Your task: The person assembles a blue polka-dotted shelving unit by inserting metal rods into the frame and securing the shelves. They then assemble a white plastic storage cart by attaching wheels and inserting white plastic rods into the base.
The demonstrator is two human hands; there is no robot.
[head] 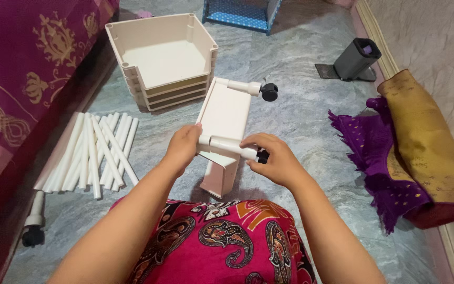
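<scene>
White plastic tray point(226, 113) tilted on edge over grey floor point(295, 121). Left hand point(183, 147) clamped on tray corner; right hand point(272, 158) closed round caster leg point(232, 146). Probably light, stiff, slick; best gripped at rim corners.

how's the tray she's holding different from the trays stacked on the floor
The held tray is single, tipped on its side between the left hand and right hand; the stacked trays lie flat on the floor, nested and untouched. The held tray carries white tubes with black caster wheels; the stacked trays have none fitted. Both are the same cream plastic, square and shallow.
</scene>
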